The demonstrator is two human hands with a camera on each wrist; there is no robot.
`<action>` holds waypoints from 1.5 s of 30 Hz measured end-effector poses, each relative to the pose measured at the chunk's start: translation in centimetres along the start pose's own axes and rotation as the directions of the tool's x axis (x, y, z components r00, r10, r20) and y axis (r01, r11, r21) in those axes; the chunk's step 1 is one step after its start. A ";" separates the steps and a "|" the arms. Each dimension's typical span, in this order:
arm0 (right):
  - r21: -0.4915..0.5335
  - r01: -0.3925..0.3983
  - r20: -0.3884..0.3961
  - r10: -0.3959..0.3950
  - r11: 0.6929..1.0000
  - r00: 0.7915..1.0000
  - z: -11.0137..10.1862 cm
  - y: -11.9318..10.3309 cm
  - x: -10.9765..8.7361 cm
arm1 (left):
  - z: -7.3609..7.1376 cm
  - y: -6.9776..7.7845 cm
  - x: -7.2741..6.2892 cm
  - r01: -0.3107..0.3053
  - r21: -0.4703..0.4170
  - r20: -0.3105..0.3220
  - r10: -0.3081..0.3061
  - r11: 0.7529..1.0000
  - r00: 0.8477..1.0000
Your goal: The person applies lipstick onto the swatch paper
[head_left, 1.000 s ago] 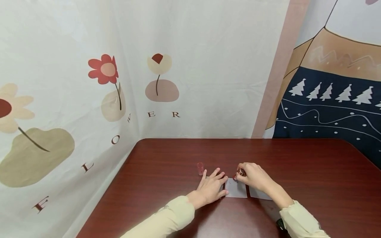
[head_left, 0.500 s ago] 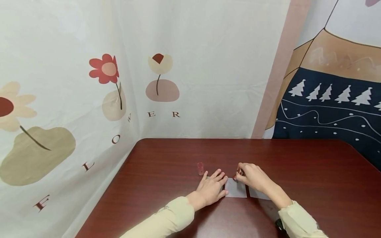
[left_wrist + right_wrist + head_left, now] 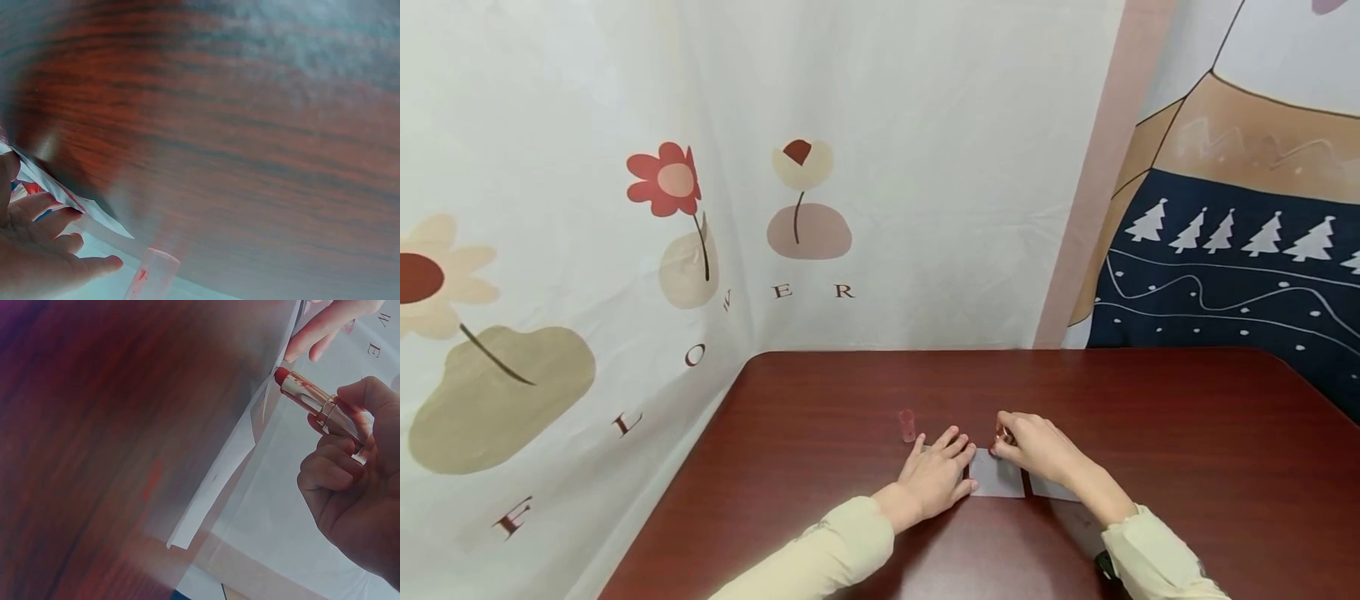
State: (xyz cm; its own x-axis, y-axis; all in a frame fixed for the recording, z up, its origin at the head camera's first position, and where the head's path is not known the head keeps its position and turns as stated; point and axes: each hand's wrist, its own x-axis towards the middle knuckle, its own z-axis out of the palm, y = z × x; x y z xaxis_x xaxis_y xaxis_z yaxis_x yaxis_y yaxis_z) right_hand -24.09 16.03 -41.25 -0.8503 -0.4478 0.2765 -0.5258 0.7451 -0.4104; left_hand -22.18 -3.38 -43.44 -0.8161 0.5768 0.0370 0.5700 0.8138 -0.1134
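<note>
My right hand [image 3: 1041,450] pinches a lipstick [image 3: 319,403] with a gold metallic barrel between thumb and fingers. Its red tip points down at the far edge of a small white sheet of paper [image 3: 997,477], right at the surface in the right wrist view. My left hand [image 3: 932,479] lies palm down with fingers spread, covering most of another white sheet and reaching the left edge of the middle one. Just beyond the left fingertips stands a clear pinkish cap [image 3: 907,425], also low in the left wrist view.
A third white sheet [image 3: 1051,488] lies under the right forearm, in line with the others. All rest on a glossy reddish-brown table [image 3: 820,417]. Printed fabric hangings [image 3: 940,208] stand behind and to the left. A small dark object [image 3: 1105,565] shows at the right cuff.
The head view has shifted slightly. Both hands stay in nearly the same places, the right one still holding the lipstick at the middle sheet's far edge.
</note>
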 end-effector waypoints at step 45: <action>0.014 0.083 0.031 -0.084 0.996 0.996 -0.8 0.6 -1.8 | 0.1 -0.1 -0.5 0.011 -0.030 -0.019 -0.011 1.000 1.000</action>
State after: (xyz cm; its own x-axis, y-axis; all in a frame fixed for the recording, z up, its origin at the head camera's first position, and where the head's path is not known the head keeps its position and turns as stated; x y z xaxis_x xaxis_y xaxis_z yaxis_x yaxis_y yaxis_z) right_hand -22.86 17.66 -41.33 -0.8036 -0.5239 0.2825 -0.5951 0.6980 -0.3984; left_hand -21.81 -3.73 -43.58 -0.8204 0.5689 0.0573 0.5639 0.8216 -0.0837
